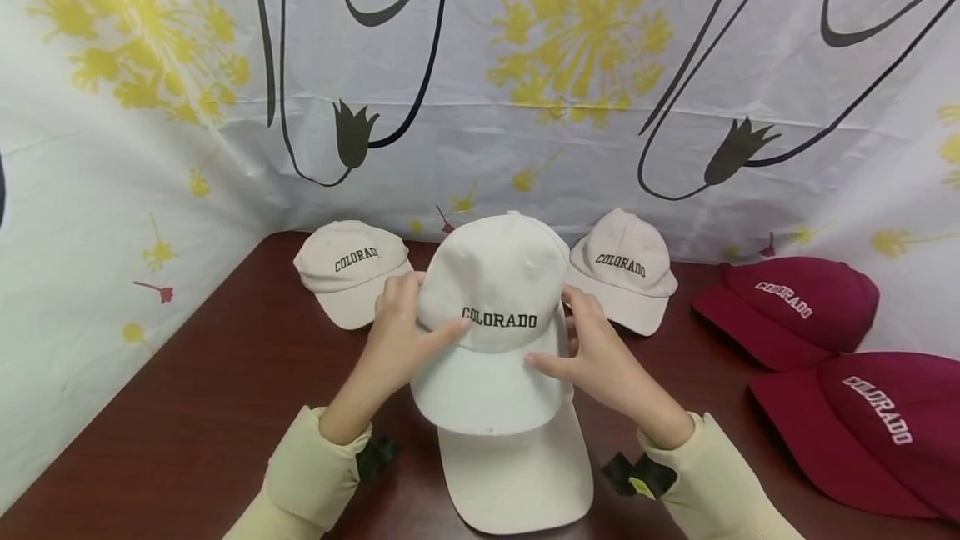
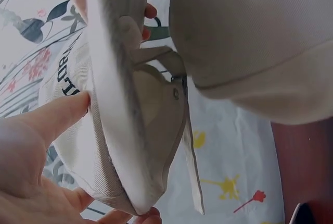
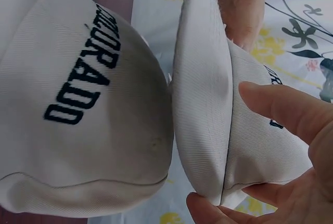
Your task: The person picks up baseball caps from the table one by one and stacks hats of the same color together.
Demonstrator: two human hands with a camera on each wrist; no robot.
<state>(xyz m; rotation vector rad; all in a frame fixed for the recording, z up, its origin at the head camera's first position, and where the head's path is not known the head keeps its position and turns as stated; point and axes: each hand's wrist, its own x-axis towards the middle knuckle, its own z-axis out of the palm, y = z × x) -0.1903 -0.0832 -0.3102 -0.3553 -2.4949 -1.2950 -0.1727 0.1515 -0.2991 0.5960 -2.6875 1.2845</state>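
Note:
In the head view, a white baseball cap (image 1: 502,273) with dark COLORADO lettering is held up in both hands, its brim towards me. My left hand (image 1: 397,332) grips its left side, thumb on the front near the lettering. Its right side is in my right hand (image 1: 603,357), with the thumb on the brim. Below it sits a second light cap (image 1: 517,477); only its brim shows there, the crown being hidden. Both wrist views show that lower cap's crown (image 3: 104,88) close to the held cap's brim (image 3: 203,94). An adjustable back strap (image 2: 192,166) hangs from the held cap.
Two more light caps stand at the back, one left (image 1: 352,265) and one right (image 1: 626,265). Two dark red caps, a farther one (image 1: 795,307) and a nearer one (image 1: 870,432), lie on the right. Patterned cloth (image 1: 465,65) walls the brown table (image 1: 187,407).

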